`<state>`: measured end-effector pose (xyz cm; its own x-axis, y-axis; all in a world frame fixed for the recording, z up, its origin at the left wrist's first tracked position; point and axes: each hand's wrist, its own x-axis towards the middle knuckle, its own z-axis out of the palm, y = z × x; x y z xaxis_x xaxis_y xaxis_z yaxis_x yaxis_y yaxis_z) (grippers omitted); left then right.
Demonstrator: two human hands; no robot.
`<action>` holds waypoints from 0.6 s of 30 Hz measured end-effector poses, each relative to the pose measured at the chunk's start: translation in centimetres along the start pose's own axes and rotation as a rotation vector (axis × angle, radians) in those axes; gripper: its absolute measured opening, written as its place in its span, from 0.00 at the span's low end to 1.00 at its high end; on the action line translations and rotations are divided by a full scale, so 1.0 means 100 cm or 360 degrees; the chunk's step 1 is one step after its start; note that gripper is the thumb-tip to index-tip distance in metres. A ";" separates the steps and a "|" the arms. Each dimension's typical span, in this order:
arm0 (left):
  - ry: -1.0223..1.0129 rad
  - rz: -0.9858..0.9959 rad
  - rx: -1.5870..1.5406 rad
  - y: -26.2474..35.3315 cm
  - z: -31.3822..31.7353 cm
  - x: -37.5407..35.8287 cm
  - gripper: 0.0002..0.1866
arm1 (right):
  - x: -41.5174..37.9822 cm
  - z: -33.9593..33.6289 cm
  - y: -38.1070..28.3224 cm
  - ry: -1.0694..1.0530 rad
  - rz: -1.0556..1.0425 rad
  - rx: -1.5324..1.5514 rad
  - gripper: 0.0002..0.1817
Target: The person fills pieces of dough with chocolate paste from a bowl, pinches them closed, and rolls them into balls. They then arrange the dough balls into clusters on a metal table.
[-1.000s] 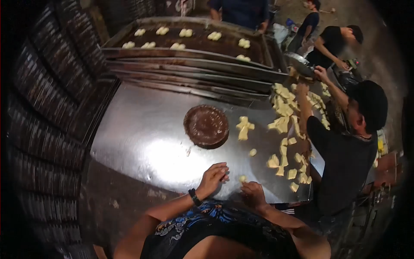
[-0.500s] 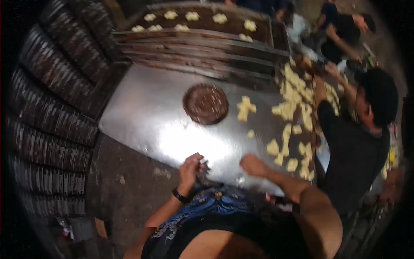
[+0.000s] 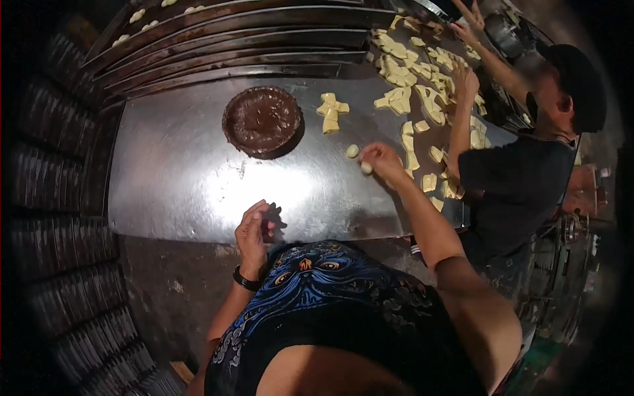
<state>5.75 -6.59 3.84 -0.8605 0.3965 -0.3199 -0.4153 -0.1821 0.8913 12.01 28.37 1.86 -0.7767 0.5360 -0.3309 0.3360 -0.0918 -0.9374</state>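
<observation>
My right hand (image 3: 384, 162) is over the metal table with its fingers closed at a small pale dough ball (image 3: 366, 169). Another dough ball (image 3: 352, 151) lies just left of my fingertips. My left hand (image 3: 252, 228) is at the table's near edge, fingers curled in; what they hold, if anything, I cannot make out. Beyond it stands a round pan of glossy brown paste (image 3: 262, 122). Between the pan and my right hand lies a stack of flat yellow dough pieces (image 3: 331, 113).
Many yellow dough pieces (image 3: 397, 71) cover the table's right side, where a co-worker in black (image 3: 518, 188) reaches over them. Stacked trays (image 3: 231, 49) line the back, the top one carrying dough. Dark trays in racks (image 3: 59, 191) stand at the left.
My right hand has moved forward over the table to the dough balls. A second ball now shows by its fingers. The view has shifted; my left hand stays near the table edge.
</observation>
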 end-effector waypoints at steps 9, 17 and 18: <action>0.0013 -0.0001 0.0149 0.046 -0.042 0.022 0.20 | 0.050 -0.015 -0.024 -0.0101 0.0079 -0.0917 0.19; 0.0028 0.0017 0.0173 0.019 -0.023 0.013 0.20 | 0.045 -0.109 0.004 -0.0247 0.0076 -0.1895 0.16; 0.0044 0.0013 0.0166 0.015 -0.014 0.011 0.20 | 0.033 -0.108 0.002 -0.0274 -0.0181 -0.2023 0.11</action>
<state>3.78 -7.69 4.38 -0.8720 0.3703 -0.3200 -0.3765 -0.0899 0.9220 15.27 39.14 1.79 -0.8608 0.3646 -0.3550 0.4587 0.8580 -0.2311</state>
